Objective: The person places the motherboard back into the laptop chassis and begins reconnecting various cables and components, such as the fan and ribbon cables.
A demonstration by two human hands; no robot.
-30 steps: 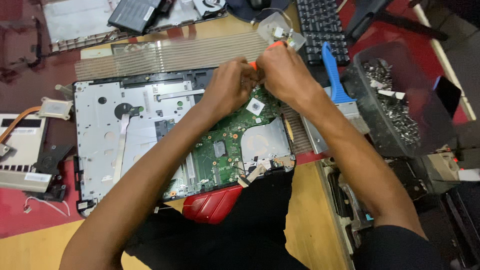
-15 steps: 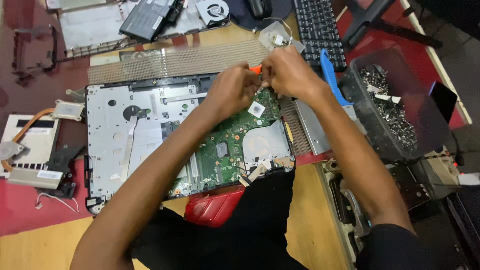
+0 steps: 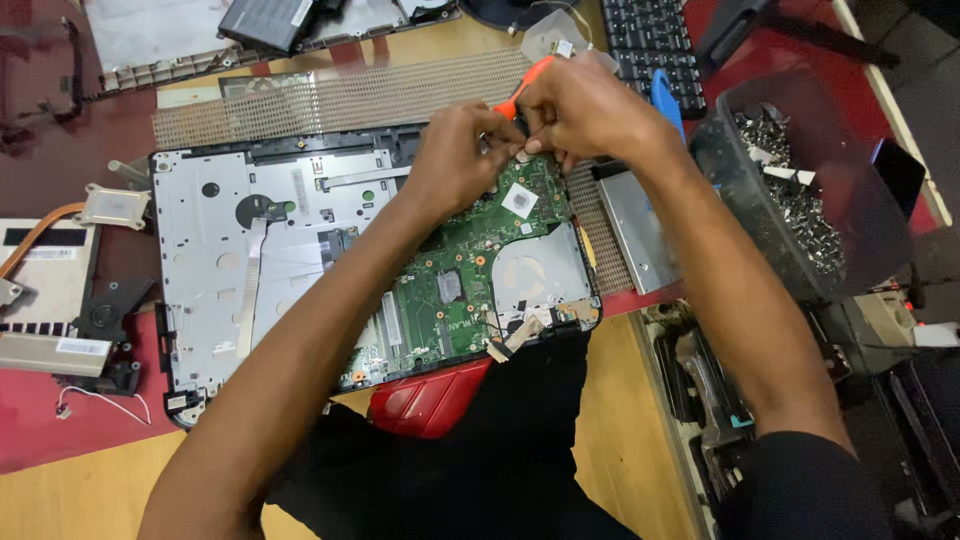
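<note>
Your left hand (image 3: 455,160) and right hand (image 3: 580,110) meet over the far edge of the green circuit board (image 3: 470,270), which sits in the open grey laptop chassis (image 3: 250,270) on the counter (image 3: 620,440). Your right hand is curled shut on an orange-handled tool (image 3: 522,88), its handle poking out past your fingers toward the far side. Your left hand is pinched nearly closed, fingertips pressed down at the board's edge just beside the tool; whether it grips anything there, I cannot tell.

The tool's tip is hidden under your hands, so you work half blind. If it slips, it may gouge the board or strike the small square chip (image 3: 520,200) just below your fingers. Prying too hard at that edge could flex or crack the board. Your left forearm lies across the chassis, and leaning on it could press on the flat ribbon cable (image 3: 250,280).

To your right stands a dark, see-through plastic bin (image 3: 760,230), holding a heap of small metal parts, screws as far as I can tell. It sits near your right elbow; a sideways knock could tip it.
</note>
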